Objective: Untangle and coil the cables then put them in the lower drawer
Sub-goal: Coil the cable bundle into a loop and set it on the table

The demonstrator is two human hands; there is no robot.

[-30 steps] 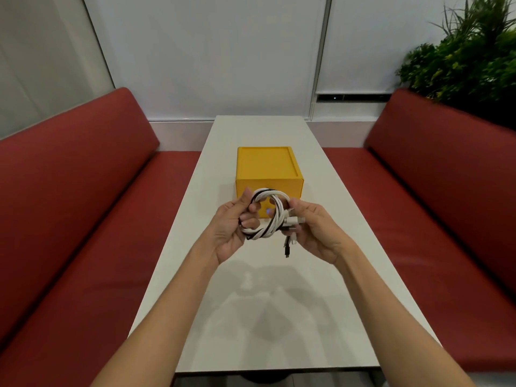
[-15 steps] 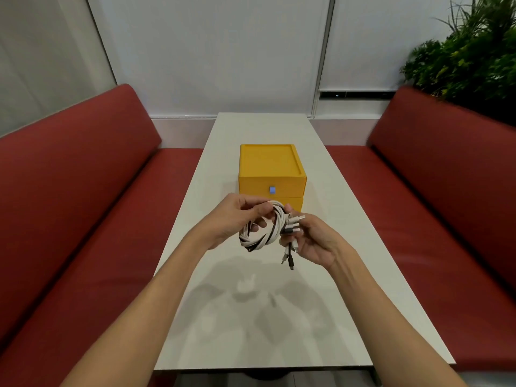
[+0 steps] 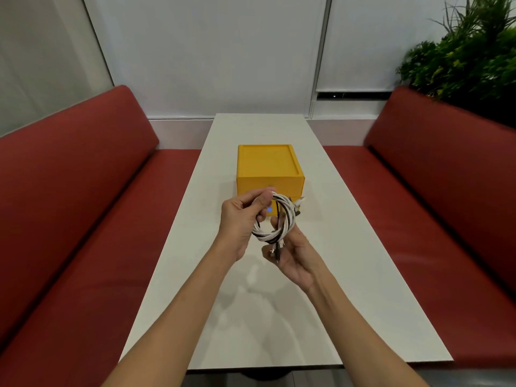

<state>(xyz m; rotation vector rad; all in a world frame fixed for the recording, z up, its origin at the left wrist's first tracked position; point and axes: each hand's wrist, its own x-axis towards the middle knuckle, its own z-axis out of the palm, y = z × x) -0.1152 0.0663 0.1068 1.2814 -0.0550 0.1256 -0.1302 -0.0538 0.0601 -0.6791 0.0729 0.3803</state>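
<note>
The cables (image 3: pixel 289 219) are now one tidy coil of white and dark strands, and I hold it in the air above the desk (image 3: pixel 349 275), just in front of the yellow box (image 3: pixel 269 166). A second ago the coil sat between my two hands, with the right one pinching the plugs at its right side. Since then I have turned it. My left hand (image 3: pixel 241 219) now grips the top of the coil with curled fingers, so the ring hangs down from it. My right hand (image 3: pixel 293 256) has dropped under the coil, palm up, and it pinches the loose plugs at the bottom between thumb and fingers. So both hands are close together and closed on the same bundle. I judge that the untangling and coiling are nearly finished. The lower drawer (image 3: pixel 270 210), seen partly through the ring, looks closed, so one hand must let go to pull it open before the coil can go in.
</note>
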